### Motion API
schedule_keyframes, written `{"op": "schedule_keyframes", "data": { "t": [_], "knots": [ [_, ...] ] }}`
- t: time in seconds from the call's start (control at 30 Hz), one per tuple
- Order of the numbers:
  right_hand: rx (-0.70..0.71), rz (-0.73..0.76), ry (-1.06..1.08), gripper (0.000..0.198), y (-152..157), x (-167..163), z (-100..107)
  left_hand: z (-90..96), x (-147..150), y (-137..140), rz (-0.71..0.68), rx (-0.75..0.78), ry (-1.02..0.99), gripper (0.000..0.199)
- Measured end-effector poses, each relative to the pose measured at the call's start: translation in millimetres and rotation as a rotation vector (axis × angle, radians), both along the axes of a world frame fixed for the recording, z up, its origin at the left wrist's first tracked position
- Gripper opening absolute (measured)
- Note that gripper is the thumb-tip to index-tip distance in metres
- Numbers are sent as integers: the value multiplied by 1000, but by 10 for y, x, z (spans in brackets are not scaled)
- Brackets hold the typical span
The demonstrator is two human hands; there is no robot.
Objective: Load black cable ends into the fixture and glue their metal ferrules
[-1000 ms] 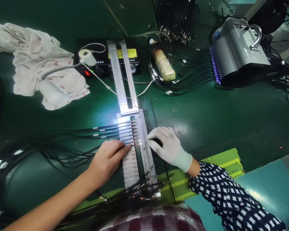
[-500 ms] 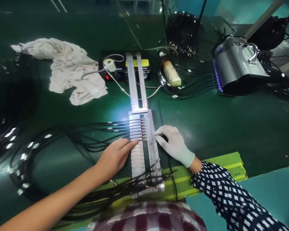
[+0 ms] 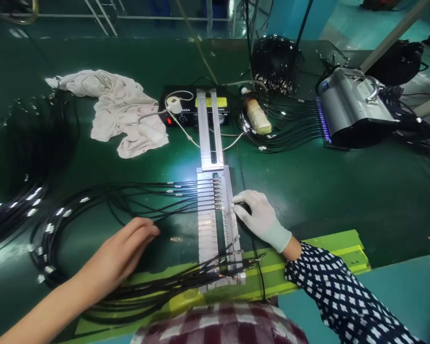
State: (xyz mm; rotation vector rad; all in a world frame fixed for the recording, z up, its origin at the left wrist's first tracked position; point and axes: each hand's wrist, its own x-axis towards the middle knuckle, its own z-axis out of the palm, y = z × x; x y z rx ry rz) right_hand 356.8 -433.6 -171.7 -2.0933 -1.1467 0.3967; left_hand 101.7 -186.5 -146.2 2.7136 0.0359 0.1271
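Observation:
My bare left hand (image 3: 123,251) hovers left of a slotted metal fixture (image 3: 208,234), fingers loosely bent and nothing visible in them. My right hand (image 3: 261,217), in a white glove, pinches the right edge of the fixture with thumb and forefinger. Several black cables (image 3: 186,195) lie side by side across the fixture's upper part, their stripped ends over the slot. A second bundle of black cables (image 3: 146,291) runs beneath my left hand, with its tips resting on the fixture's lower end.
Behind the fixture stands a black control box (image 3: 184,119) with a red light. A white cloth (image 3: 118,114) lies to its left, a bottle (image 3: 256,112) to its right. At the right is a silver machine (image 3: 354,107) with cables under it. A yellow-green strip (image 3: 329,243) borders the table's front.
My left hand has left the cables on the fixture and moved left and toward me. My right hand keeps its place at the fixture's edge. The camera view has tilted up slightly.

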Motion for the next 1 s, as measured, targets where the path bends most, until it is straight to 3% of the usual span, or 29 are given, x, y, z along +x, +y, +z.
{"op": "schedule_keyframes", "data": {
  "t": [0.1, 0.23, 0.37, 0.83, 1.0],
  "knots": [
    [-5, 3, 15, 9, -1, -4, 24, 2, 210, -113, 2, 13, -147, 26],
    [-5, 6, 25, 7, 3, 0, 44, -131, 499, -344, -172, 59, -118, 39],
    [-16, 14, 33, 7, 6, 9, 50, -263, 660, -379, -210, 72, -100, 42],
    [-45, 14, 57, 6, 29, 31, 72, -355, 752, -298, -212, 72, -109, 43],
    [-25, 13, 61, 7, 27, 36, 77, -355, 768, -295, -208, -21, -83, 34]
  ]
}}
